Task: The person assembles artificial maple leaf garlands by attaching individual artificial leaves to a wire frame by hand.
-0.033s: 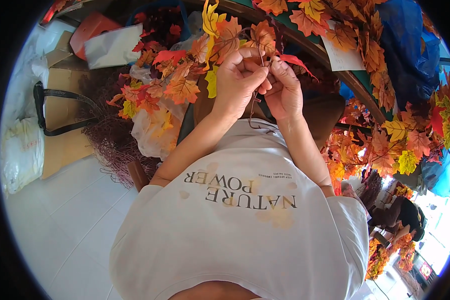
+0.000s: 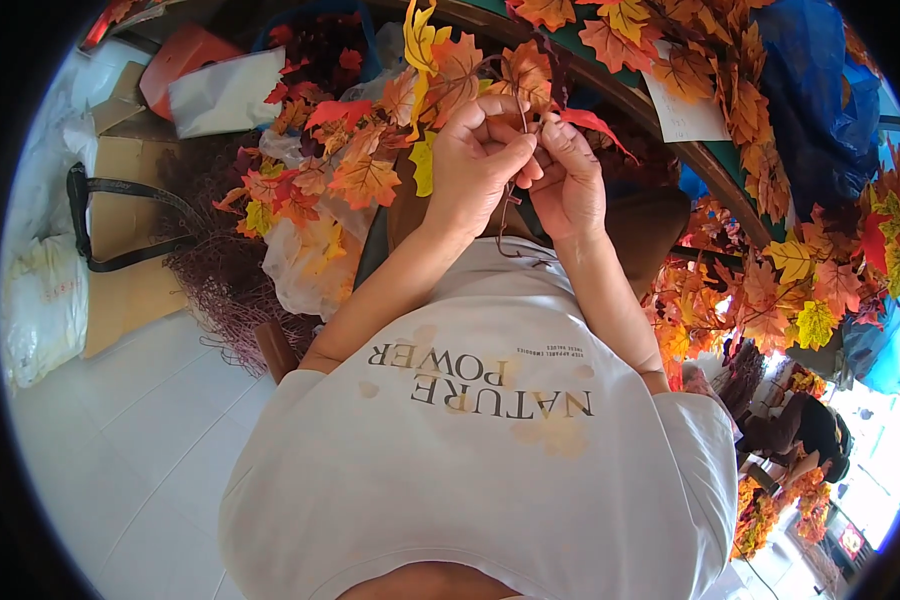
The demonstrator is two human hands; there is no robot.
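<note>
My left hand point(image 2: 478, 165) and my right hand point(image 2: 568, 175) meet above my lap, fingertips nearly touching. Both pinch a thin brown stem point(image 2: 503, 220) of an artificial leaf garland, whose loose end hangs down toward my shirt. Just beyond my fingers, orange maple leaves point(image 2: 457, 70) and a yellow leaf point(image 2: 420, 40) fan out along the garland. A narrow red leaf point(image 2: 592, 124) sticks out past my right fingertips. The exact spot between my fingers is partly hidden by the thumbs.
Left of me, a bundle of thin purplish-brown stems point(image 2: 220, 260) lies against a cardboard box point(image 2: 130, 210) with a black strap point(image 2: 82, 215). A dark-edged green table point(image 2: 705, 165) bears more leaves. Blue plastic bags point(image 2: 815, 110) hang at the right. A clear plastic bag point(image 2: 305, 265) sits near my left forearm.
</note>
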